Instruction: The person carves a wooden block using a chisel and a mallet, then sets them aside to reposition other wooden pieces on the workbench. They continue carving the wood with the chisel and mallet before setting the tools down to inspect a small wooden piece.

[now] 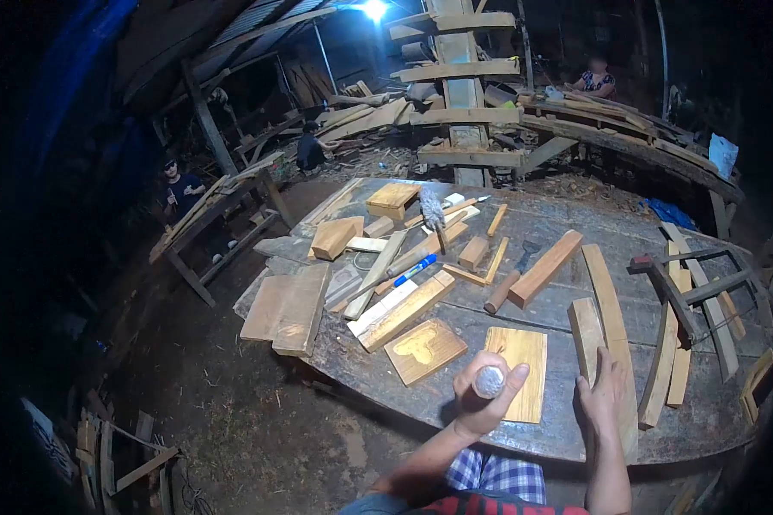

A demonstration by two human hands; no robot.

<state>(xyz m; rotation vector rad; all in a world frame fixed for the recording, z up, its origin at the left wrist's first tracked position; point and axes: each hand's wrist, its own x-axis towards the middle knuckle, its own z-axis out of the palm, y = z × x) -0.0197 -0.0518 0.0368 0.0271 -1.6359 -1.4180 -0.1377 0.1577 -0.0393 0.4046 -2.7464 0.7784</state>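
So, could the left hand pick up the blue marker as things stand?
Probably not without freeing itself first: the left hand is closed around a round-ended object. The blue marker itself looks uncovered.

Our plank table (627, 232) is pretty loaded; going by the blue marker (415, 269), we've got brown slabs (301, 305) to its left; a reddish block (546, 269) to its right; a blob-marked board (427, 350) and yellow board (528, 399) nearer us; a long curved strip (605, 300) well off right of it
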